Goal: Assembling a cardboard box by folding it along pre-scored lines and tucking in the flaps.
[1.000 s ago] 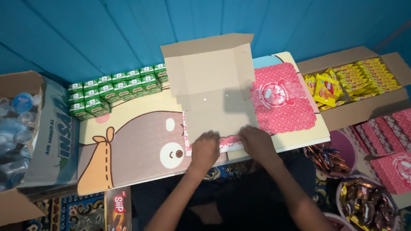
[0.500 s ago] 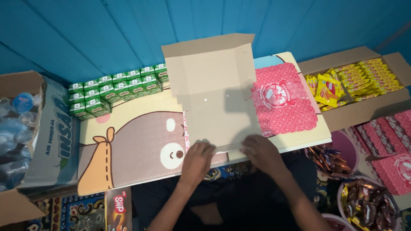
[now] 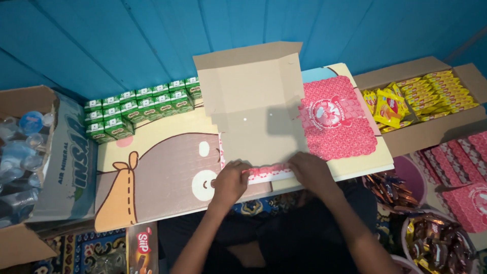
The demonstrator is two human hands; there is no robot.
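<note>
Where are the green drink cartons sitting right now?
In the head view, the green drink cartons stand in rows at the table's far left corner, just left of the unfolded cardboard box.

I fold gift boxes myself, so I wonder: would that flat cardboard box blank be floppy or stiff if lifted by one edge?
The box blank looks like thin card, so probably light and bendy. Its creased flaps would likely swing along the folds. The left hand and right hand press its near edge flat, suggesting it springs back.

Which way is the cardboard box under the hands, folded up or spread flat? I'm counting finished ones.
Mostly flat: the cardboard box lies open, both hands pressing its front edge.
</note>
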